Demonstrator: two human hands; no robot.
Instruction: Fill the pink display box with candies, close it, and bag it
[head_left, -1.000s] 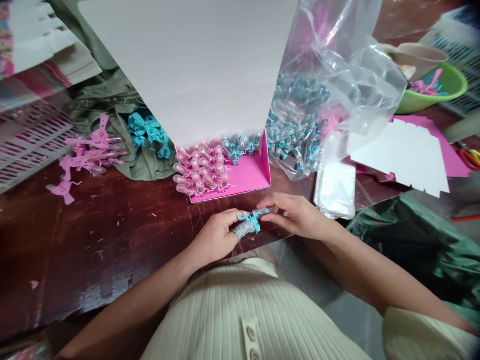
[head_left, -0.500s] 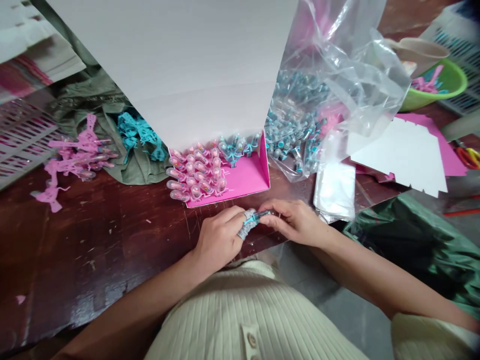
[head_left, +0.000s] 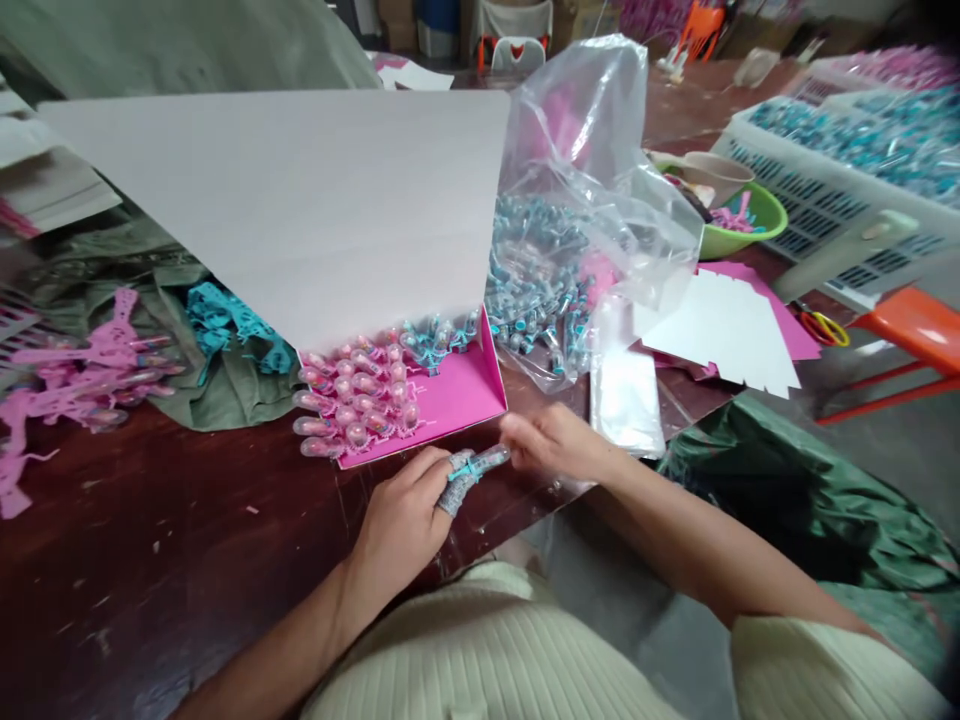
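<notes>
My left hand (head_left: 405, 510), with grey covers on thumb and finger, pinches a small clear capsule tube (head_left: 489, 459) with a turquoise plastic piece (head_left: 466, 467) around its lower end. My right hand (head_left: 555, 443) has curled, closed fingers right by the tube's free tip; whether they touch it or hold anything is hidden. Behind both hands stands a pink display box (head_left: 457, 395) with its tall white lid (head_left: 322, 220) raised. Rows of pink-mounted capsules (head_left: 360, 390) fill its left part, and several turquoise-mounted capsules (head_left: 439, 340) stand along the back.
Left of the box lie loose pink pieces (head_left: 97, 350) and turquoise pieces (head_left: 232, 325) on green cloth. To its right are a clear bag of capsules (head_left: 536, 290), small plastic sleeves (head_left: 626, 400), white card (head_left: 720, 325), scissors (head_left: 825, 327), a green bowl (head_left: 772, 215) and a crate (head_left: 795, 180).
The camera view has tilted up and turned right, showing more of the room. My right fingers have slid off the tube's body to its tip; my left hand still holds it.
</notes>
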